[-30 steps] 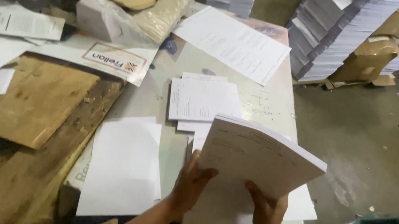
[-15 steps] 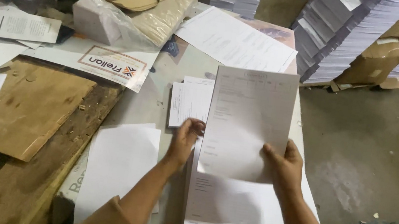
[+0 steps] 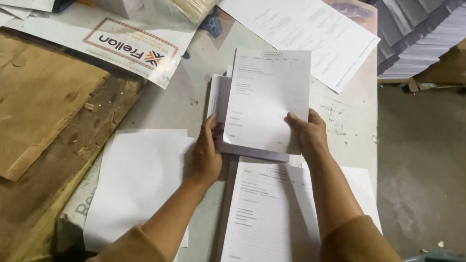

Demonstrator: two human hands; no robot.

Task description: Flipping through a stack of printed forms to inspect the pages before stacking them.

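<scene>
At mid-surface, both hands grip a folded printed sheet (image 3: 266,97): left hand (image 3: 207,151) on its left edge, right hand (image 3: 308,134) on its right, squaring it onto a small stack (image 3: 218,97). Larger printed sheets (image 3: 269,223) lie nearer, likely folded next.

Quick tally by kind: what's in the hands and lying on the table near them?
Folded printed stack, held by left hand and right hand: 1
Open printed sheets: 2, near and far
Blank sheet: 1
Cardboard piece: 1
Total: 5
</scene>
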